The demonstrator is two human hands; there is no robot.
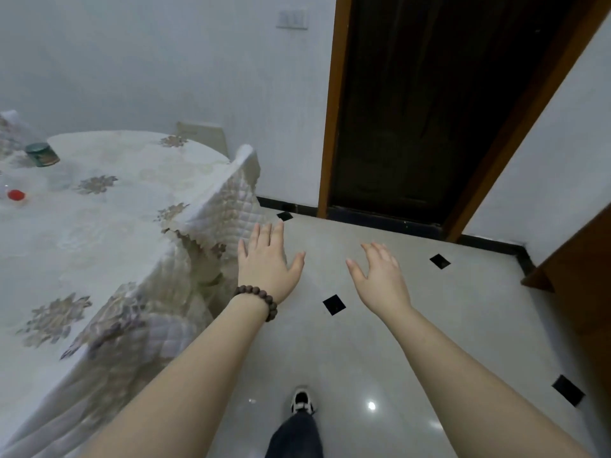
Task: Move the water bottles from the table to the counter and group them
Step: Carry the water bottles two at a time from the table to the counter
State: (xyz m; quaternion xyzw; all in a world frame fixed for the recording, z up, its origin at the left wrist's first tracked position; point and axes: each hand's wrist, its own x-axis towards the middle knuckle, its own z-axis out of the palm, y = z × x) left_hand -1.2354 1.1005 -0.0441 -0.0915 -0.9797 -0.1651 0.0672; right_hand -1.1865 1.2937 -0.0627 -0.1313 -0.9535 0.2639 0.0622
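A round table point(109, 226) under a white floral cloth fills the left side. At its far left edge stands a clear water bottle with a red cap point(15, 195), mostly cut off by the frame. Another clear bottle point(13, 133) shows faintly at the upper left. My left hand point(266, 259), with a bead bracelet on the wrist, hovers over the floor just right of the table's edge, fingers spread and empty. My right hand point(380, 272) is held out beside it, also open and empty. No counter is clearly in view.
A small jar with a dark green lid point(42, 154) sits on the table. A quilted chair back point(228, 200) leans against the table's right side. A dark doorway point(429, 110) lies ahead. Brown wooden furniture point(582, 279) stands at the right. My foot point(301, 399) is on the glossy tiled floor.
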